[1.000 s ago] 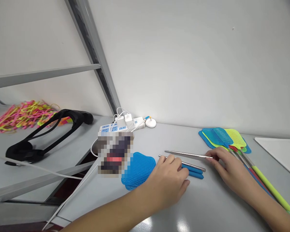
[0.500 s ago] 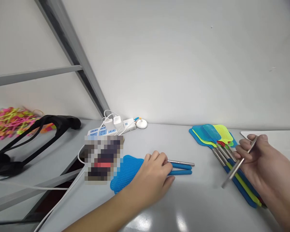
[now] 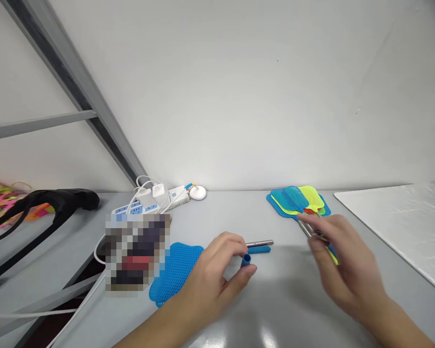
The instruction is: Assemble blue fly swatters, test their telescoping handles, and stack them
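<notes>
My left hand (image 3: pixel 221 273) is closed on a blue tube-shaped handle (image 3: pixel 246 260), its hollow end tilted up between thumb and fingers. Just beyond these fingers lie a metal rod (image 3: pixel 261 243) and another blue handle (image 3: pixel 260 250). Blue mesh fly swatter heads (image 3: pixel 177 270) rest on the table left of this hand. My right hand (image 3: pixel 344 261) is slightly blurred, its thumb and fingers closed on a short-looking metal rod (image 3: pixel 318 235). It hovers over a pile of fly swatters (image 3: pixel 293 199) with blue and yellow-green heads, hiding most of their handles.
A power strip (image 3: pixel 136 209) with white chargers and a round white device (image 3: pixel 197 193) sits by the wall. A pixelated patch covers something at left. Black straps (image 3: pixel 58 205) and bright cords (image 3: pixel 7 203) lie further left. A white sheet (image 3: pixel 398 217) lies at right.
My left hand has lifted one blue handle's end off the table. My right hand has turned over and moved left with the metal rod, and the view has swung right.
</notes>
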### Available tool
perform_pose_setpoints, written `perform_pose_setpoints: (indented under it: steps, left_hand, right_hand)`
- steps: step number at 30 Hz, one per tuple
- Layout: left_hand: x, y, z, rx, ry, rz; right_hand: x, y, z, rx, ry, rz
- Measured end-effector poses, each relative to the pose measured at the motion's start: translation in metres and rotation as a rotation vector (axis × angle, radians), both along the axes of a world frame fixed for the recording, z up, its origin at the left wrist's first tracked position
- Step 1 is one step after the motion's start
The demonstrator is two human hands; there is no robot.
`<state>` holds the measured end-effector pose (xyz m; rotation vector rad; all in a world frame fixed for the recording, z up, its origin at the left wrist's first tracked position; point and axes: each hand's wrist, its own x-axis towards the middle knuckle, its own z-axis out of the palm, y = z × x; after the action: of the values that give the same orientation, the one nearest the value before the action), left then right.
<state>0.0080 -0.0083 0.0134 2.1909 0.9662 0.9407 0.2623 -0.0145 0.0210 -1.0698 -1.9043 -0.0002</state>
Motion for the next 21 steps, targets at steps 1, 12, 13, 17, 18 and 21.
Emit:
perform_pose_setpoints:
  steps: [1,12,13,17,18,21]
  left_hand:
    - [0.0,0.0,-0.001,-0.045,-0.03,0.018]
    - [0.003,0.001,-0.01,0.092,0.214,-0.005]
    - [0.003,0.002,-0.011,0.132,0.237,0.0]
    - [0.002,0.004,-0.02,0.243,0.33,-0.013]
    - [0.003,0.003,-0.022,0.251,0.347,-0.024]
    - [0.006,0.001,-0.024,0.26,0.366,-0.048]
  right_hand:
    - [-0.003,0.0,-0.003,0.001,-0.103,0.048]
    - [-0.018,-0.002,-0.023,-0.163,-0.407,0.292]
    - [-0.018,-0.001,-0.022,-0.155,-0.422,0.284]
    - [-0.028,0.0,-0.02,-0.086,-0.497,0.25]
    - [-0.031,-0.001,-0.021,-0.053,-0.51,0.248]
    - [-0.041,-0.005,-0.025,0.018,-0.533,0.24]
